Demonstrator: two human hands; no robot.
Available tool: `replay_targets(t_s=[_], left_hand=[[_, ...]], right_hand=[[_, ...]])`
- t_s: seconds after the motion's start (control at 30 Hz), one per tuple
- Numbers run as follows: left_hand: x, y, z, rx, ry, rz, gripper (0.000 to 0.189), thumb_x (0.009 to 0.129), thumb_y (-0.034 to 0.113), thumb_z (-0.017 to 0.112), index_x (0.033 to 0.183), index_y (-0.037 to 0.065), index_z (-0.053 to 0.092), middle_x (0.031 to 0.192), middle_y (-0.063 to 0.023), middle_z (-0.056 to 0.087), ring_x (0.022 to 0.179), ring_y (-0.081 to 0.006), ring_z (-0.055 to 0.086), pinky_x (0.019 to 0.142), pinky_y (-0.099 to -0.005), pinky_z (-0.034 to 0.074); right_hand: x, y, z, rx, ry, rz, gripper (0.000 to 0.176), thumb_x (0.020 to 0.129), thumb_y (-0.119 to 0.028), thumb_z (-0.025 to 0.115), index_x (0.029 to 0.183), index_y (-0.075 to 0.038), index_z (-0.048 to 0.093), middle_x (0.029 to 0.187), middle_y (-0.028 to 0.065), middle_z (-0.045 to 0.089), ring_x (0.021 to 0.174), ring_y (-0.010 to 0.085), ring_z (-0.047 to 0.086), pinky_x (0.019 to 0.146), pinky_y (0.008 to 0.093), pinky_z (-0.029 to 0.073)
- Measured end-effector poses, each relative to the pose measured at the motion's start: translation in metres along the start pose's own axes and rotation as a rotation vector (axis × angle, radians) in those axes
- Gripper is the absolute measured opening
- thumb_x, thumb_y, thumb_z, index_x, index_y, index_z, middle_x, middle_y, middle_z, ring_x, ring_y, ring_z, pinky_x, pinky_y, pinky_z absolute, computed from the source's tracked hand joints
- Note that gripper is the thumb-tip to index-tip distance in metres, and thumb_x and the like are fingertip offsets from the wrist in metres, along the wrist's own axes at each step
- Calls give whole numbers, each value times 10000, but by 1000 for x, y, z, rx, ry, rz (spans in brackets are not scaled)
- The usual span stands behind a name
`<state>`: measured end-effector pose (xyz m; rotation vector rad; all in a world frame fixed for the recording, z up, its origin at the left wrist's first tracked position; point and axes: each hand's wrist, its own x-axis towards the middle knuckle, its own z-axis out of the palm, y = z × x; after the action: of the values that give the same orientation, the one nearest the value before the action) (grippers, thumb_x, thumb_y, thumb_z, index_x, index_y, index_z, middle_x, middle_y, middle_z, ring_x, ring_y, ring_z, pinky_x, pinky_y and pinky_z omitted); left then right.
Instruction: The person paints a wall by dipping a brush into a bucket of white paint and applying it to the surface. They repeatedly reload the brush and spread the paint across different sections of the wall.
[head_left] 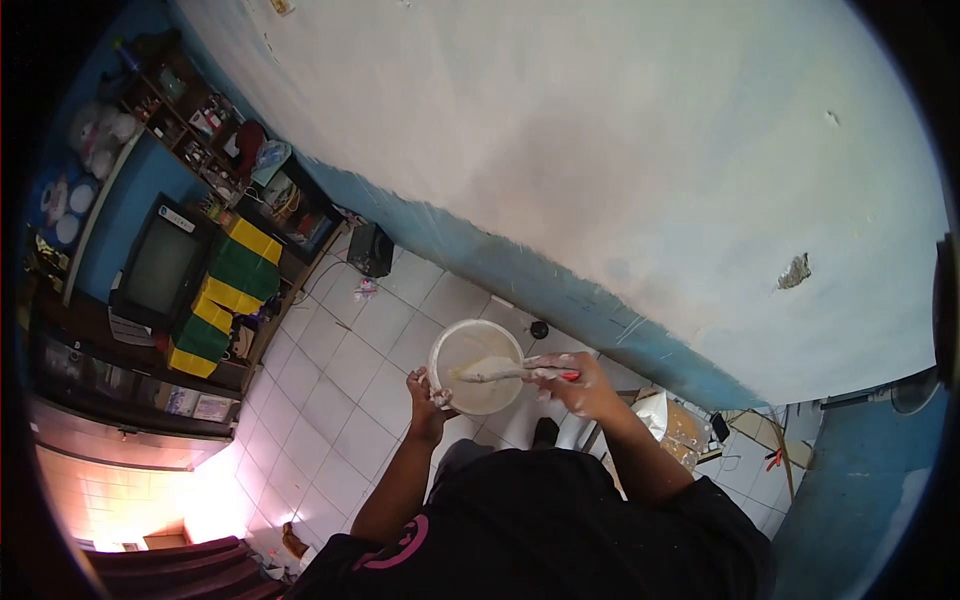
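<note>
My left hand grips the side of a white bucket, its fingers smeared with white paint. The bucket is held up in front of my body, its mouth facing me. My right hand, also spattered with white, is closed around the handle of a paintbrush. The brush lies across the bucket's mouth, its white-coated bristles inside the rim. What is left in the bucket is hard to make out. Ahead stands a wall coated white above, with a blue band along its bottom.
A black speaker box stands on the tiled floor by the wall. To the left are a television and a cabinet with yellow and green cloth. A cardboard box and boards lie at the right.
</note>
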<state>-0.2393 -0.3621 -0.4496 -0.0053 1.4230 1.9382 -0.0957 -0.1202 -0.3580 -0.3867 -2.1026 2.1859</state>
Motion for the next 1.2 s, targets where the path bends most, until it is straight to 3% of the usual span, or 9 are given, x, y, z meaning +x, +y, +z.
replay_targets(t_s=[0.07, 0.17, 0.4, 0.53, 0.63, 0.73, 0.9, 1.07, 1.2], left_hand=[[15, 5, -9, -5, 9, 17, 635, 783, 77, 538, 1252, 185, 123, 1327, -98, 271, 1160, -313, 393, 783, -568, 477], [40, 28, -16, 3, 7, -19, 652, 769, 113, 572, 1239, 179, 126, 1301, -118, 288, 1167, -328, 377, 778, -569, 478], [123, 87, -39, 59, -140, -113, 643, 780, 129, 578, 1233, 178, 126, 1292, -127, 290, 1142, -328, 401, 758, -565, 494], [173, 107, -54, 126, -189, -137, 593, 803, 126, 544, 1237, 196, 147, 1287, -131, 292, 1124, -321, 421, 765, -546, 493], [195, 112, -63, 155, -266, -115, 572, 811, 131, 534, 1239, 204, 162, 1284, -133, 295, 1121, -317, 425, 771, -533, 490], [207, 117, -73, 147, -335, -133, 578, 806, 146, 542, 1240, 204, 166, 1280, -133, 300, 1117, -314, 429, 769, -527, 491], [217, 117, -90, 172, -363, -204, 575, 799, 164, 546, 1229, 198, 166, 1269, -135, 308, 1073, -324, 471, 734, -513, 520], [217, 127, -85, 155, -309, -202, 559, 795, 155, 549, 1209, 184, 175, 1261, -133, 310, 1077, -336, 478, 724, -520, 529], [212, 117, -88, 153, -286, -176, 586, 792, 177, 538, 1238, 183, 158, 1272, -131, 303, 1102, -347, 467, 748, -552, 514]], right_hand=[[9, -2, -1, 307, -1, 107, 282, 846, -94, 514, 1096, 16, 582, 836, 119, 652, 652, 177, 639, 553, 272, 502], [26, 22, 0, 873, -80, 240, 421, 841, -46, 500, 1247, 40, 426, 1044, 170, 598, 689, 189, 632, 550, 233, 506], [63, 38, 80, 1418, -85, 42, 601, 806, -115, 547, 1327, 32, 284, 1253, 159, 487, 744, 159, 537, 636, 253, 459], [92, 21, 110, 1441, 11, 31, 557, 779, -180, 522, 1268, 37, 370, 1233, 128, 512, 726, 158, 518, 622, 257, 424], [117, 14, 120, 1409, -100, 44, 481, 757, -166, 521, 1192, 22, 438, 963, 111, 599, 679, 157, 520, 575, 279, 415], [138, 19, 138, 1226, -165, -9, 486, 726, -145, 548, 1171, 25, 450, 1051, 155, 589, 648, 169, 519, 556, 261, 414], [158, 19, 152, 1210, 45, 188, 221, 685, -126, 542, 892, -67, 491, 611, 38, 436, 441, 114, 364, 395, 234, 309], [158, -11, 122, 1083, 352, 193, 148, 780, -233, 508, 815, -90, 493, 558, 9, 410, 385, 79, 306, 330, 209, 234], [186, -51, 68, 723, 735, 75, 353, 869, -458, 480, 725, -138, 441, 505, -21, 379, 358, 82, 294, 324, 226, 207]])
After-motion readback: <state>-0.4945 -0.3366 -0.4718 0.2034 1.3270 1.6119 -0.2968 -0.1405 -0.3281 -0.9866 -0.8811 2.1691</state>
